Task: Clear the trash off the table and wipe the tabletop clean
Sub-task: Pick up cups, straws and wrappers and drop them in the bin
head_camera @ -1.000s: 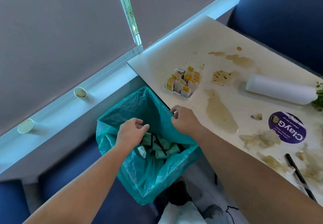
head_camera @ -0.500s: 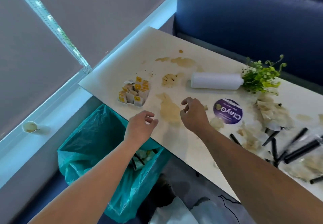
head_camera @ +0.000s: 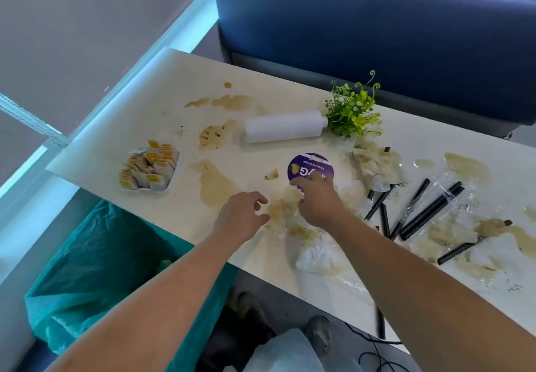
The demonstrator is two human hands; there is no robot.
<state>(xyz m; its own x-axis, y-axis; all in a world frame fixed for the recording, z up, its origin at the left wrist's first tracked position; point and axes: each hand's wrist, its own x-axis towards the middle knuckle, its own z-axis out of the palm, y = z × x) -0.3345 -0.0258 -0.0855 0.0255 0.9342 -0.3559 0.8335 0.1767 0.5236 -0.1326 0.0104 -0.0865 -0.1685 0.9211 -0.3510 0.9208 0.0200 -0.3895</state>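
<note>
**Fig. Gathering wet trash near the front edge of the table.**

The fingers (head_camera: 301, 182) of the right hand (head_camera: 319, 200) are bent downward onto a soaked tissue (head_camera: 285, 207), at the near rim of a purple disc (head_camera: 311, 165). Motion blur hides whether they have pinched the paper or only touch it. The fingers (head_camera: 256, 197) of the left hand (head_camera: 240, 218) are spread and loosely curled. They hold nothing and are poised just beside the same tissue on its left.

The step in hand appears to be scooping this wet mass together. Soaked tissue probably tears, so it is better gathered from both sides and lifted as one bundle than pulled by a corner. The left hand can cup under it during the lift to catch drips.

A white wad (head_camera: 316, 255) lies nearer the front edge and could be taken in the same handful. The bin bag (head_camera: 95, 267) hangs open below the front left corner of the table (head_camera: 162, 87), so the carry is short and leftward. That path crosses a brown spill (head_camera: 216, 186), and a low drag would smear it.

Toward the right end lie more trash: black straws (head_camera: 429, 209) and a clear wrapper (head_camera: 452, 194). A white bottle (head_camera: 284, 129) with a green sprig (head_camera: 352, 113) lies toward the back edge. A tray of sachets (head_camera: 150, 170) sits near the left end. Wiping probably waits until the loose pieces are gone.
</note>
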